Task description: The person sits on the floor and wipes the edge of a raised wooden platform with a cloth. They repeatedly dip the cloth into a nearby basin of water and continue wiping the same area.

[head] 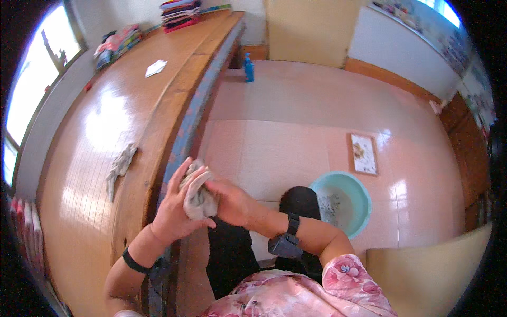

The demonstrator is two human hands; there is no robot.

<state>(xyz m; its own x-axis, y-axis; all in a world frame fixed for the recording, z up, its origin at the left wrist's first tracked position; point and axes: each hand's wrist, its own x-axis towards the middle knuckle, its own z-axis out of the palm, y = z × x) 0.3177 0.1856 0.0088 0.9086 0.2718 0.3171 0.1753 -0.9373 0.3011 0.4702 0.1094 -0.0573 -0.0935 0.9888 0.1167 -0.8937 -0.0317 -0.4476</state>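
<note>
A crumpled light cloth (200, 200) is held between my two hands, over the front edge of the wooden platform (136, 206). My left hand (172, 214) grips it from the left, its fingers partly wrapped in the folds. From the other side my right hand (233, 200) presses on the cloth, with a black strap and a dark device at that wrist. Another crumpled greyish cloth (121, 166) lies on the platform to the left of my hands. On the floor at the right, beside my knee, stands a light green basin (366, 202) with cloudy water and dark bits in it.
A framed white panel (364, 155) with a brownish patch lies on the tiled floor beyond the basin. A blue pump bottle (248, 69) stands near the platform's far end. Folded clothes (181, 15), a clothes heap (121, 43) and a white paper or cloth (156, 68) lie on the platform.
</note>
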